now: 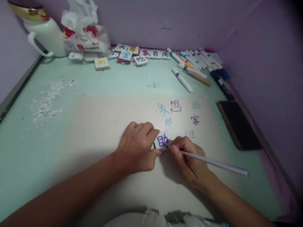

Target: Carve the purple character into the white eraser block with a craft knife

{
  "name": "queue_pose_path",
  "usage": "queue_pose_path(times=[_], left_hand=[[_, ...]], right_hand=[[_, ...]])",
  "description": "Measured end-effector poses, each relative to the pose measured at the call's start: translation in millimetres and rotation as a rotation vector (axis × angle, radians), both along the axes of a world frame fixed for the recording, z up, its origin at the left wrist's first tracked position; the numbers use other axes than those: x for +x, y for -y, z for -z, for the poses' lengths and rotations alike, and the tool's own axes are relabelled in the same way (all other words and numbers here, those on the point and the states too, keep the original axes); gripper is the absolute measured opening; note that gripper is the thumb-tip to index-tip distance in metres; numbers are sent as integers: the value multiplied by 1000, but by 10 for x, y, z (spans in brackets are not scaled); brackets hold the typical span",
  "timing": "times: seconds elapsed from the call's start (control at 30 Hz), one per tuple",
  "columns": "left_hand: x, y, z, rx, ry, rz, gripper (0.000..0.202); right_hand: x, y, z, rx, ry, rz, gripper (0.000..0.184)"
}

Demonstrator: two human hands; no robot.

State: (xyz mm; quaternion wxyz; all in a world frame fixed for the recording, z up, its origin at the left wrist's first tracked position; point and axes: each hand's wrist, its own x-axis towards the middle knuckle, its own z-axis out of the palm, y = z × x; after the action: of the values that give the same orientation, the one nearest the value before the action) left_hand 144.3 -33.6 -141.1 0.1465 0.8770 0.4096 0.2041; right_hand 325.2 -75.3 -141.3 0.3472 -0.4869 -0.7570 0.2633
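A small white block bearing a purple character lies on the pale board. My left hand grips the block from its left side, with finger and thumb on its edges. In my right hand is a slim carving knife with a silver handle, closed in the fingers like a pen. Its narrow dark tip meets the block's face near the lower right of the character. The fingers partly hide the block's edges. Several blue and purple characters are written on the board just beyond the hands.
White shavings lie scattered at left. Along the back are a white jug, a tissue pack and several character blocks. Markers, a wooden-coloured stick and a dark phone lie at right. Purple walls bound the table.
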Motion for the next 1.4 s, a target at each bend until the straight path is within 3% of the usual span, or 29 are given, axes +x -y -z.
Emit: queue_pose_path(times=[0.43, 0.5, 0.63, 0.73, 0.8, 0.9, 1.07, 1.27, 1.4], left_hand=[[-9, -1, -2, 5, 8, 15, 28], [-21, -5, 1, 3, 10, 30, 32], [-34, -14, -9, -9, 20, 54, 43], [-26, -23, -36, -37, 23, 57, 54], [-25, -27, -55, -117, 79, 15, 56], [-47, -37, -57, -262, 265, -110, 45], [-116, -88, 33, -269, 497, -317, 48], [-152, -152, 121, -288, 738, -376, 57], [-171, -169, 162, -303, 758, -396, 47]], right_hand=[[1, 26, 20, -27, -100, -8, 10], [12, 4, 52, -6, -299, 78, 12], [69, -144, 78, 72, -729, 438, 19], [118, -281, 51, -57, -885, 560, 24], [138, -353, 33, -171, -953, 571, 29], [156, -438, 34, -188, -996, 566, 31], [207, -542, 99, -222, -1046, 551, 29], [263, -575, 213, -225, -984, 523, 22], [284, -572, 291, -194, -900, 484, 28]])
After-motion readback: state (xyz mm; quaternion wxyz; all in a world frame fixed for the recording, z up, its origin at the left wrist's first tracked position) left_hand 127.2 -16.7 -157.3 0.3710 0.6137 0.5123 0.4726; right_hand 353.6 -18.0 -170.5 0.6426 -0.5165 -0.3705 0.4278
